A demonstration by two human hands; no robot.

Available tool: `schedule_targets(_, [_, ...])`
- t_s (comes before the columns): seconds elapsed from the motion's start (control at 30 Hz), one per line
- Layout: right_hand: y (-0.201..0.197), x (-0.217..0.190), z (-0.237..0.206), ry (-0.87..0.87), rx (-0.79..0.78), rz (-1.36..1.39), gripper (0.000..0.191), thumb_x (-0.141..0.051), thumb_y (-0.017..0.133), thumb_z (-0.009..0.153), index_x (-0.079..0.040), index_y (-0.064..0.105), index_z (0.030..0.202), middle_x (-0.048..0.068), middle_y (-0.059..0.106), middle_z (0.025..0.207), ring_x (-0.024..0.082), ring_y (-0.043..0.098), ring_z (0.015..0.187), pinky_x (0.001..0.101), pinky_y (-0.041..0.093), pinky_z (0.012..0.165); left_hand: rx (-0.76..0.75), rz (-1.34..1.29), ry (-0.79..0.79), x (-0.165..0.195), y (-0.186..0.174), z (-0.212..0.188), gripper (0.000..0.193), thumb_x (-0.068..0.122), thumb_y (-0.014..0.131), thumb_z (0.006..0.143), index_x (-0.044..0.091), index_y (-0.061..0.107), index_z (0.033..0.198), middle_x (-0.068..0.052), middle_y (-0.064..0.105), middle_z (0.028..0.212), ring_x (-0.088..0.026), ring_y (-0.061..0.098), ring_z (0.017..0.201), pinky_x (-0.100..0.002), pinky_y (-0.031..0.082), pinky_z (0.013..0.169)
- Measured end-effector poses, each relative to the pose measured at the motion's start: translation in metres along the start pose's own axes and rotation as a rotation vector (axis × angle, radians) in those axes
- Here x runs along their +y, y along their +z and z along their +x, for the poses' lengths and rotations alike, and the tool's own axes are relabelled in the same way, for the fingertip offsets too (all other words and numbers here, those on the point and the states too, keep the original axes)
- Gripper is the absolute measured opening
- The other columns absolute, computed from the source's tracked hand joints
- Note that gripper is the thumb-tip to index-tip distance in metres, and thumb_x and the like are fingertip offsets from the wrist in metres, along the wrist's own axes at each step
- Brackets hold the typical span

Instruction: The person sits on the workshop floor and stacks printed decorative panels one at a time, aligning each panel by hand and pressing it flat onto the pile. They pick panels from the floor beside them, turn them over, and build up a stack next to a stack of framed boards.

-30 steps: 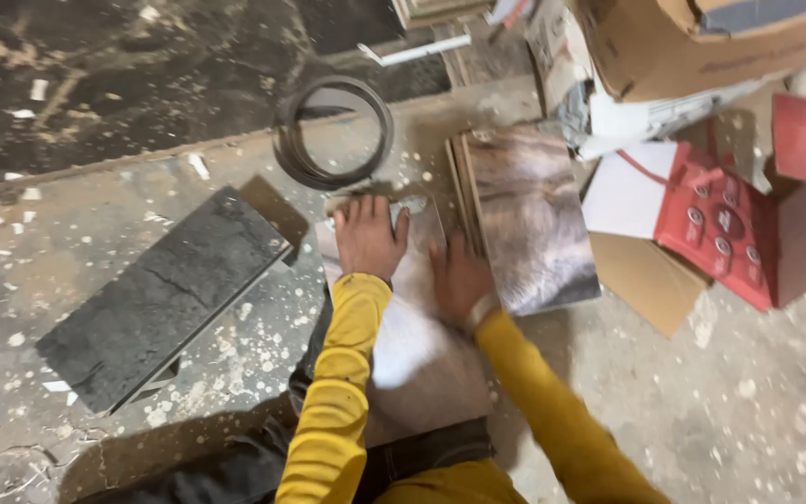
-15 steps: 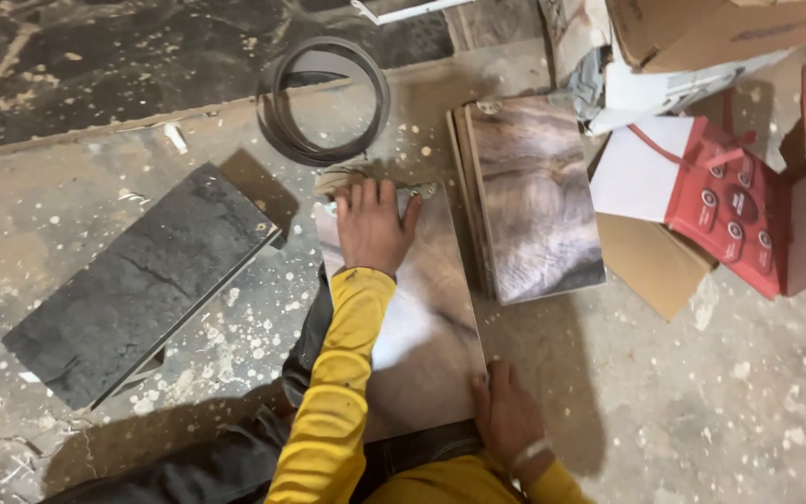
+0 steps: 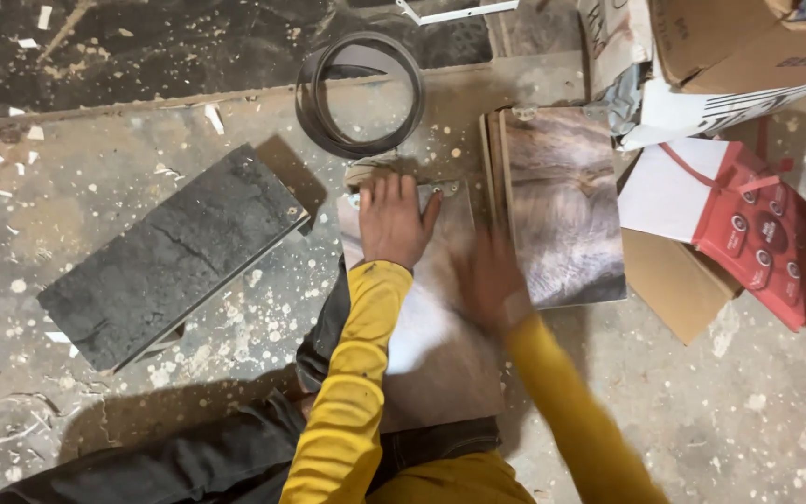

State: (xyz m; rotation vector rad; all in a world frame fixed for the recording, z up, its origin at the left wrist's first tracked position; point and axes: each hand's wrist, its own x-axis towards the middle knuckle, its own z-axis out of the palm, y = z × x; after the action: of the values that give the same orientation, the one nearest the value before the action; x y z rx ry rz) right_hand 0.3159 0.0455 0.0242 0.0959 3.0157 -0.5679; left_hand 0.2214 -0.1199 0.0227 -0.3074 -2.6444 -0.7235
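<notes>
Head view shows the left hand point(image 3: 394, 222) pressed flat, fingers spread, on the far end of a brown laminate board point(image 3: 440, 364) lying on the dusty floor point(image 3: 701, 420). Right hand point(image 3: 489, 280) is blurred over the board's right edge, grip unclear, beside a stack of wood-grain boards point(image 3: 562, 201).

At the frame's centre, the left hand point(image 3: 394, 222) lies flat with fingers spread on a brown board point(image 3: 440, 364). The right hand point(image 3: 489, 280), blurred, sits at the board's right edge beside a stack of wood-grain panels point(image 3: 562, 205). A dark slab point(image 3: 174, 257) lies at left, a coiled band point(image 3: 359, 93) above, and a red box point(image 3: 762, 233) at right.
</notes>
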Motion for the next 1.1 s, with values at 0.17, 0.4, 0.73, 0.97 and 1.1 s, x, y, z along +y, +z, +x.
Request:
schedule_targets(0.17, [-0.004,0.008,-0.164,0.06,0.016,0.072,0.061,-0.035,0.057,0.097,0.004,0.043,0.142,0.039,0.049,0.136,0.057,0.057,0.11,0.0576,0.051,0.088,0.034,-0.068,0.011,0.004,0.003,0.007,0.039,0.042,0.067,0.095,0.004,0.062,0.095,-0.016,0.063,0.095,-0.035,0.059,0.1,-0.05,0.039,0.102])
schedule_targets(0.4, [0.005,0.005,-0.012,0.062,-0.012,0.134,0.058,-0.042,0.052,0.101,0.002,0.042,0.138,0.033,0.066,0.105,0.053,0.066,0.083,0.0592,0.053,0.071,0.014,-0.045,0.034,-0.003,-0.005,0.01,0.041,0.043,0.068,0.094,0.003,0.06,0.094,-0.016,0.063,0.096,-0.035,0.058,0.098,-0.049,0.039,0.094])
schedule_targets(0.73, [-0.001,-0.003,-0.026,-0.322,0.195,0.066,0.082,-0.048,0.062,0.099,0.008,0.032,0.151,0.035,0.057,0.127,0.054,0.063,0.107,0.055,0.053,0.089,0.038,-0.019,0.0,-0.011,0.004,-0.006,0.038,0.04,0.064,0.098,0.002,0.06,0.096,-0.017,0.063,0.097,-0.037,0.059,0.1,-0.051,0.04,0.099])
schedule_targets(0.97, [0.021,0.027,-0.165,0.057,-0.053,0.116,0.091,-0.052,0.071,0.081,-0.001,0.035,0.146,0.038,0.05,0.13,0.051,0.065,0.083,0.0577,0.053,0.07,0.096,-0.02,0.064,-0.006,0.002,0.006,0.042,0.042,0.066,0.093,0.001,0.061,0.096,-0.018,0.062,0.094,-0.035,0.058,0.096,-0.052,0.04,0.102])
schedule_targets(1.1, [0.01,0.001,-0.081,0.203,-0.13,0.164,0.081,-0.055,0.062,0.088,-0.007,0.037,0.147,0.026,0.052,0.143,0.048,0.064,0.11,0.0548,0.053,0.086,-0.002,-0.006,0.053,-0.013,-0.002,0.005,0.042,0.043,0.066,0.096,0.001,0.061,0.094,-0.018,0.062,0.092,-0.036,0.058,0.093,-0.051,0.04,0.093])
